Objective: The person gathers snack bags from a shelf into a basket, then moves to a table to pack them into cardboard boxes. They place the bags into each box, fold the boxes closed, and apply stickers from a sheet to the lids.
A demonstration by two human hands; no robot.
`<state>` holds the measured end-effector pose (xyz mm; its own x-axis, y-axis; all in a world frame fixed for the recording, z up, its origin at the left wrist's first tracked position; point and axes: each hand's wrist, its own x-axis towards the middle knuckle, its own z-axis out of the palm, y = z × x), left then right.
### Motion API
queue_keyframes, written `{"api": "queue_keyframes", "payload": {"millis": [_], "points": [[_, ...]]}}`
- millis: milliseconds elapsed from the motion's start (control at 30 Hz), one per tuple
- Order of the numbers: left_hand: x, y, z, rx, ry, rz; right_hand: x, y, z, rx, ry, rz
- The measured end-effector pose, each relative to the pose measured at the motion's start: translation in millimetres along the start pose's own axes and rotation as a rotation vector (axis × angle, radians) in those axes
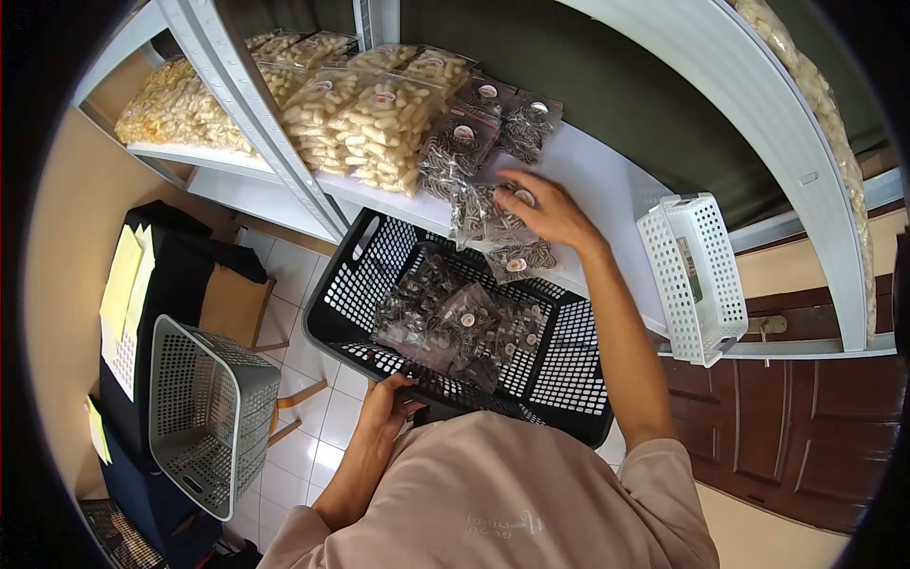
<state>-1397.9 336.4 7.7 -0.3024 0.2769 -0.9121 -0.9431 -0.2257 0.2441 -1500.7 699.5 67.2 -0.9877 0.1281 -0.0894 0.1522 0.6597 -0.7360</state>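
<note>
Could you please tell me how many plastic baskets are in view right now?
3: a black basket held against the shelf, a grey basket lower left on a dark stand, and a white basket on the shelf at right.

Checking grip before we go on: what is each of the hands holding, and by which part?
The left hand grips the black basket by its near rim. The right hand rests on dark snack packets on the shelf; whether it grips them cannot be told.

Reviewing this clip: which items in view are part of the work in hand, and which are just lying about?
In hand:
- right hand on clear packets of dark snacks at the white shelf
- left hand gripping the black perforated plastic basket of similar packets

Lying about:
- grey plastic basket
- small white plastic basket
- bags of pale yellow snacks
</note>
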Motion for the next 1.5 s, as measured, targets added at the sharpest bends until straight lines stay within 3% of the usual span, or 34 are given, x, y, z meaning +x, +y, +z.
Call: {"api": "queue_keyframes", "payload": {"millis": [100, 233, 433, 500, 567, 633, 667, 733, 833, 867, 967, 1033, 1100, 1133, 1167, 1267, 1367, 1467, 1500], "points": [[-1.5, 4.9, 10.3, 0.007, -0.005, 0.001, -24.4, -28.0, 6.6, 0.066, -0.025, 0.14], [7.3, 9.4, 11.8, 0.013, 0.006, 0.011, -79.5, -28.9, 51.1, -0.087, 0.237, -0.13], [15.4, 19.3, 10.9, 0.012, -0.023, -0.026, -89.8, -40.9, 50.8, -0.106, 0.25, -0.208], [15.7, 18.1, 9.6, 0.006, -0.025, -0.016, -63.3, -42.2, 30.5, 0.032, 0.362, 0.075], [15.0, 17.5, 10.8, 0.038, -0.005, 0.025, -26.5, -41.8, 10.5, 0.125, 0.306, 0.232], [19.4, 15.4, 7.2, 0.031, 0.006, 0.02, 12.2, -21.5, 15.6, 0.571, 0.312, 0.397], [20.5, 15.7, 5.5, 0.031, 0.011, 0.017, 29.5, -13.4, 24.0, 0.573, 0.306, 0.399], [13.0, 20.3, 13.2, 0.027, 0.009, 0.036, 57.6, -14.2, 42.1, 0.664, 0.331, 0.781], [9.9, 24.8, 22.9, 0.02, 0.003, 0.07, 76.6, -45.7, 47.0, 0.53, 0.277, 0.792], [8.9, 24.2, 23.2, 0.023, 0.011, 0.072, 89.6, -15.7, 73.8, 0.561, 0.473, 0.482], [24.0, 18.3, 15.1, 0.016, 0.002, 0.063, 102.0, -9.3, 93.3, 0.4, 0.545, 0.491], [29.1, 19.6, 16.7, 0.019, -0.008, 0.067, 100.8, -13.9, 89.1, 0.452, 0.537, 0.444], [33.2, 22.1, 17.9, 0.037, -0.009, 0.075, 102.3, -5.9, 89.2, 0.643, 0.537, 0.595], [30.8, 25.7, 21.3, 0.045, -0.007, 0.088, 100.1, 0.2, 90.4, 0.65, 0.553, 0.482], [30.7, 27.8, 20.7, 0.047, 0.0, 0.076, 94.1, 7.4, 91.1, 0.65, 0.549, 0.497], [34.6, 31.4, 20.6, 0.013, -0.012, 0.079, 42.5, -54.3, 55.5, 0.882, 0.475, 0.6], [45.2, 29.1, 9.4, 0.025, -0.047, 0.058, -7.5, -41.3, 58.9, 1.05, 0.328, 0.52], [48.2, 29.6, 6.8, 0.085, -0.003, 0.048, -58.6, -68.7, 56.7, 0.989, 0.246, 0.47], [51.3, 30.1, 6.7, 0.08, -0.005, 0.053, -76.0, -55.7, 65.8, 0.789, 0.197, 0.412]]}}
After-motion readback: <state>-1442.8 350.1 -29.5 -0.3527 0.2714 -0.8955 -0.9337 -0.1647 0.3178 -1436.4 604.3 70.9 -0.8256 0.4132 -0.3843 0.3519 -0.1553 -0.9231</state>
